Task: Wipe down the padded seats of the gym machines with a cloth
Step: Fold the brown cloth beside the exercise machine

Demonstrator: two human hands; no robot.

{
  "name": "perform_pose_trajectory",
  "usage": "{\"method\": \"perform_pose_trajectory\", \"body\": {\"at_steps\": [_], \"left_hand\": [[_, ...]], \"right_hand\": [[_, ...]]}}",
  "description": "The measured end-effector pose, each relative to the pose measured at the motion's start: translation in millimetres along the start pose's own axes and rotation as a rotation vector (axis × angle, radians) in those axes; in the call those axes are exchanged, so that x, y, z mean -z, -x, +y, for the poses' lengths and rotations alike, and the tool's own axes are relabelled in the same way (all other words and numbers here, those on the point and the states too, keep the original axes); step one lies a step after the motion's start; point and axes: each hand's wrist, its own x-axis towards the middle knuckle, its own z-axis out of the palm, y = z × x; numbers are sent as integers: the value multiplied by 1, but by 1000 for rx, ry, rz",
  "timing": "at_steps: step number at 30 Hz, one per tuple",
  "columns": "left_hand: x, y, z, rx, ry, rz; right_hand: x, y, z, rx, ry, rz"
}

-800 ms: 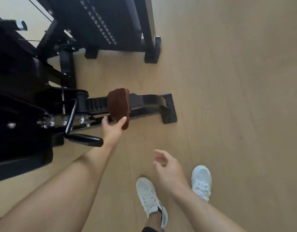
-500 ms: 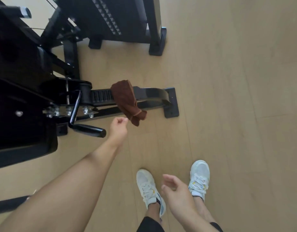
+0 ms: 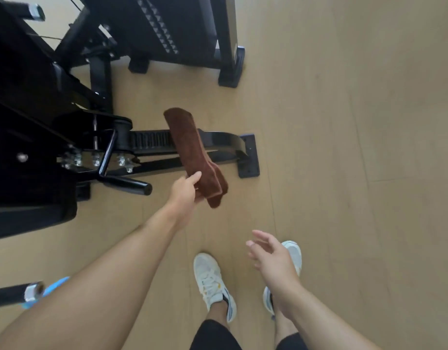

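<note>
A black gym machine (image 3: 41, 137) is filling the area to the left of and beyond the left hand, its floor bar (image 3: 217, 140) stretching out past the fingers. A second black frame (image 3: 187, 31) is standing farther beyond. The wooden floor (image 3: 344, 147) is spreading under both hands. The brown cloth (image 3: 192, 152) is hanging folded in the air, the left hand (image 3: 185, 195) pinching its lower part. The right hand (image 3: 270, 258) is hovering loose and empty over white sneakers (image 3: 210, 281).
</note>
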Motion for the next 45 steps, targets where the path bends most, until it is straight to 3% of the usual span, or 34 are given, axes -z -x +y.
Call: {"method": "perform_pose_trajectory", "body": {"at_steps": [3, 7, 11, 16, 19, 24, 27, 36, 39, 42, 45], "left_hand": [[-5, 70, -10, 85, 80, -135], [-3, 180, 3, 202, 83, -251], [10, 283, 17, 248, 13, -300], [52, 386, 31, 251, 204, -169], [87, 433, 33, 108, 332, -196], [157, 475, 27, -159, 249, -230], [198, 489, 20, -262, 144, -144], [333, 512, -43, -497, 356, 31], [380, 515, -64, -509, 399, 63], [419, 523, -80, -462, 416, -9], [442, 533, -88, -409, 532, 41]], "right_hand": [[5, 40, -19, 82, 12, 20], [24, 109, -45, 417, 459, -16], [47, 184, -73, 585, 701, -101], [49, 283, -105, 616, 656, -217], [32, 321, -116, 708, 592, -283], [-18, 373, -142, 769, 535, -434], [-58, 405, -150, 785, 560, -527], [-188, 495, -106, 993, 677, -558], [-228, 508, -82, 1071, 700, -562], [-260, 519, -64, 1040, 743, -559], [-281, 531, -57, 1026, 692, -557]]}}
